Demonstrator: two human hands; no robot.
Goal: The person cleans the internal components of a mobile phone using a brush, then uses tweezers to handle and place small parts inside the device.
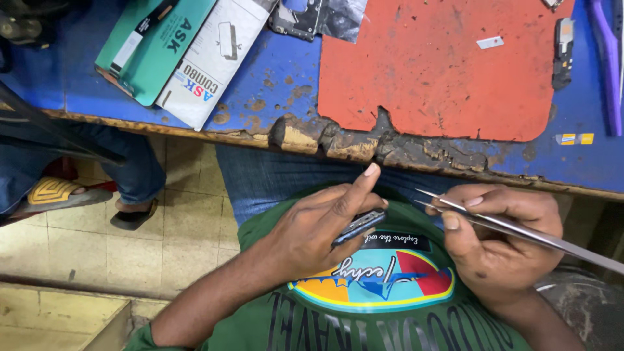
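Below the worn front edge of the blue counter (pixel 273 71), over the person's lap and green printed shirt (pixel 364 286), both hands work close together without touching. The left hand (pixel 318 227) is curled around a small dark phone (pixel 359 225), seen almost edge-on; fingers wrap its far side and the forefinger sticks out straight toward the counter, so only a thin blue-grey strip of the device shows and its face cannot be made out. The right hand (pixel 497 234) is closed in a pinch on a pair of metal tweezers (pixel 500 224), thumb and forefinger pressing the blades; the two fine tips lie slightly apart, pointing left toward the phone and stopping just short of it, while the long rear end runs off the right border of the view. On the counter lies a red mat (pixel 429 71), ragged along its near edge, with a tiny white strip on it. A slim dark phone part (pixel 563 52) lies just beside the mat's right side, and a purple tool (pixel 608 65) is cut off at the top and right. At upper left a green box (pixel 153 49) and a white box (pixel 211 58) overlap, both partly out of frame. Beside them a dark phone frame (pixel 305 19) is cut by the top border. Another person's jeans and sandalled feet (pixel 97 195) show on the tiled floor at left.
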